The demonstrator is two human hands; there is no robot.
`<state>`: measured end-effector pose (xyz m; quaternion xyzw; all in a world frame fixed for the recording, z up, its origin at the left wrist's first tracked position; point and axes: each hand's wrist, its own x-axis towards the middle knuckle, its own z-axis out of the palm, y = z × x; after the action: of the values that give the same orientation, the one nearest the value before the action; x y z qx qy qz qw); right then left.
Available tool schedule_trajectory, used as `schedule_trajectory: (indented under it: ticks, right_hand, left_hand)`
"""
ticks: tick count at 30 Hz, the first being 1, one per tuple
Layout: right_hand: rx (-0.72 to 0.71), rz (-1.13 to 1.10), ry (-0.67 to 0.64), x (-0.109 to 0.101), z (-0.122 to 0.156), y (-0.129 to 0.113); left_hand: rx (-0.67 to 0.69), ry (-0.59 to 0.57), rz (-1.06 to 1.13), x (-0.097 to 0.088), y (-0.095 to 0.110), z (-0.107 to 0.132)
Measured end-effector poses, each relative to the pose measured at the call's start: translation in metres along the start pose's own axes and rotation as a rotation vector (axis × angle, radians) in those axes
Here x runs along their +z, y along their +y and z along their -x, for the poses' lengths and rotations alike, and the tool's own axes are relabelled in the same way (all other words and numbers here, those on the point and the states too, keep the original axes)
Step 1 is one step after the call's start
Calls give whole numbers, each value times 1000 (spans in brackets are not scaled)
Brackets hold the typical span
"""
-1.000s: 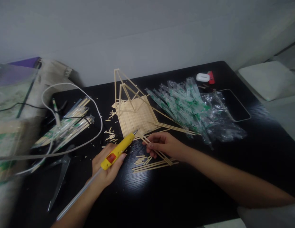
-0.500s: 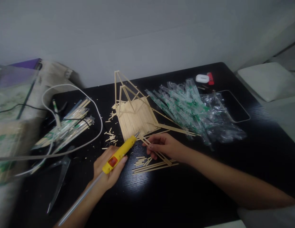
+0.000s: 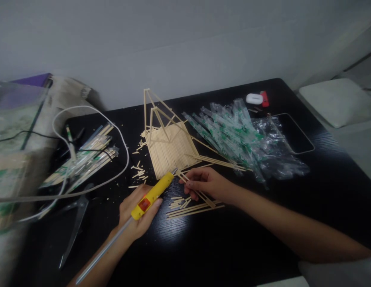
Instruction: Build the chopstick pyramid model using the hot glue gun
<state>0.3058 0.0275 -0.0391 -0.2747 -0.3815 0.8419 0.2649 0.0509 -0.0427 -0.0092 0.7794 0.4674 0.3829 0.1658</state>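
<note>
My left hand (image 3: 139, 211) is closed around a yellow glue gun (image 3: 152, 196) with a red switch, a clear glue stick trailing from its back end. Its metal nozzle points at the tips of thin wooden sticks (image 3: 200, 193) pinched in my right hand (image 3: 205, 181). Whether nozzle and sticks touch, I cannot tell. Just beyond both hands lies a flat panel of sticks laid side by side (image 3: 173, 153), with a triangular stick frame (image 3: 157, 115) standing at its far end. Below my right hand are long loose sticks (image 3: 188, 212) and short cut pieces (image 3: 178, 202).
Crumpled clear and green wrappers (image 3: 230, 127) lie to the right, near a phone-shaped outline (image 3: 296, 133) and a white case (image 3: 254, 99). At left are wrapped chopsticks (image 3: 89, 155), a looping white cable (image 3: 125, 143) and a dark stand-like piece (image 3: 76, 227). Stick scraps (image 3: 139, 172) litter the table.
My left hand has moved the glue gun slightly to the right, bringing its nozzle closer to the stick tips. My right hand and the sticks stay nearly in place.
</note>
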Motion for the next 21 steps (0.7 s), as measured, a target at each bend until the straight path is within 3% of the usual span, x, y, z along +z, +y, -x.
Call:
schedule_trajectory:
  ticks: [5, 13, 21]
  right_hand:
    - [-4, -6, -2, -1, -1, 2]
    - [6, -22, -1, -1, -1, 2]
    - [18, -34, 6, 0, -1, -1]
  left_hand:
    - [64, -2, -7, -1, 0, -3]
    - [-25, 50, -78, -3, -3, 1]
    - [-27, 22, -55, -4, 0, 1]
